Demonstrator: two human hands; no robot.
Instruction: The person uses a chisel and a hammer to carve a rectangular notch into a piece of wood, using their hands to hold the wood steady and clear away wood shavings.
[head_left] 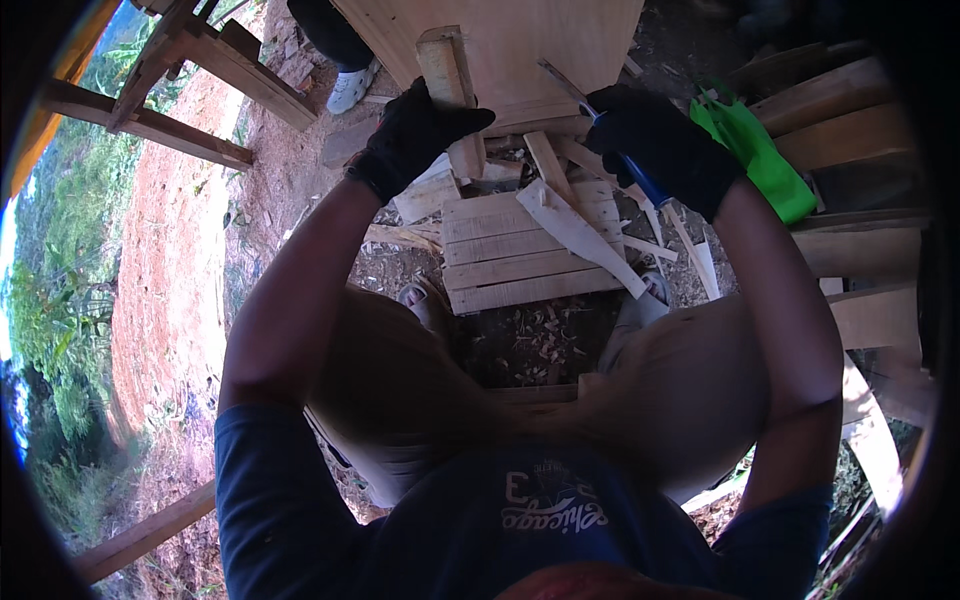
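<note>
My left hand (415, 135), in a black glove, grips an upright wooden block (444, 65) from its left side, with the thumb across the front. The block leans against a broad pale wooden board (540, 45). To the right, my right hand (660, 140), also black-gloved, is closed round a tool with a blue handle (645, 182) and a narrow metal blade (565, 85). The blade points up and left toward the board, apart from the block. Its exact kind is partly hidden by my fingers.
Between my feet lies a slatted wooden platform (500, 250) with a shaped pale wood piece (575, 230) across it. Offcuts and shavings litter the ground. A green bag (755, 155) and stacked planks (840, 140) are at right. Another person's shoe (350, 90) shows at upper left, near a timber frame (230, 70).
</note>
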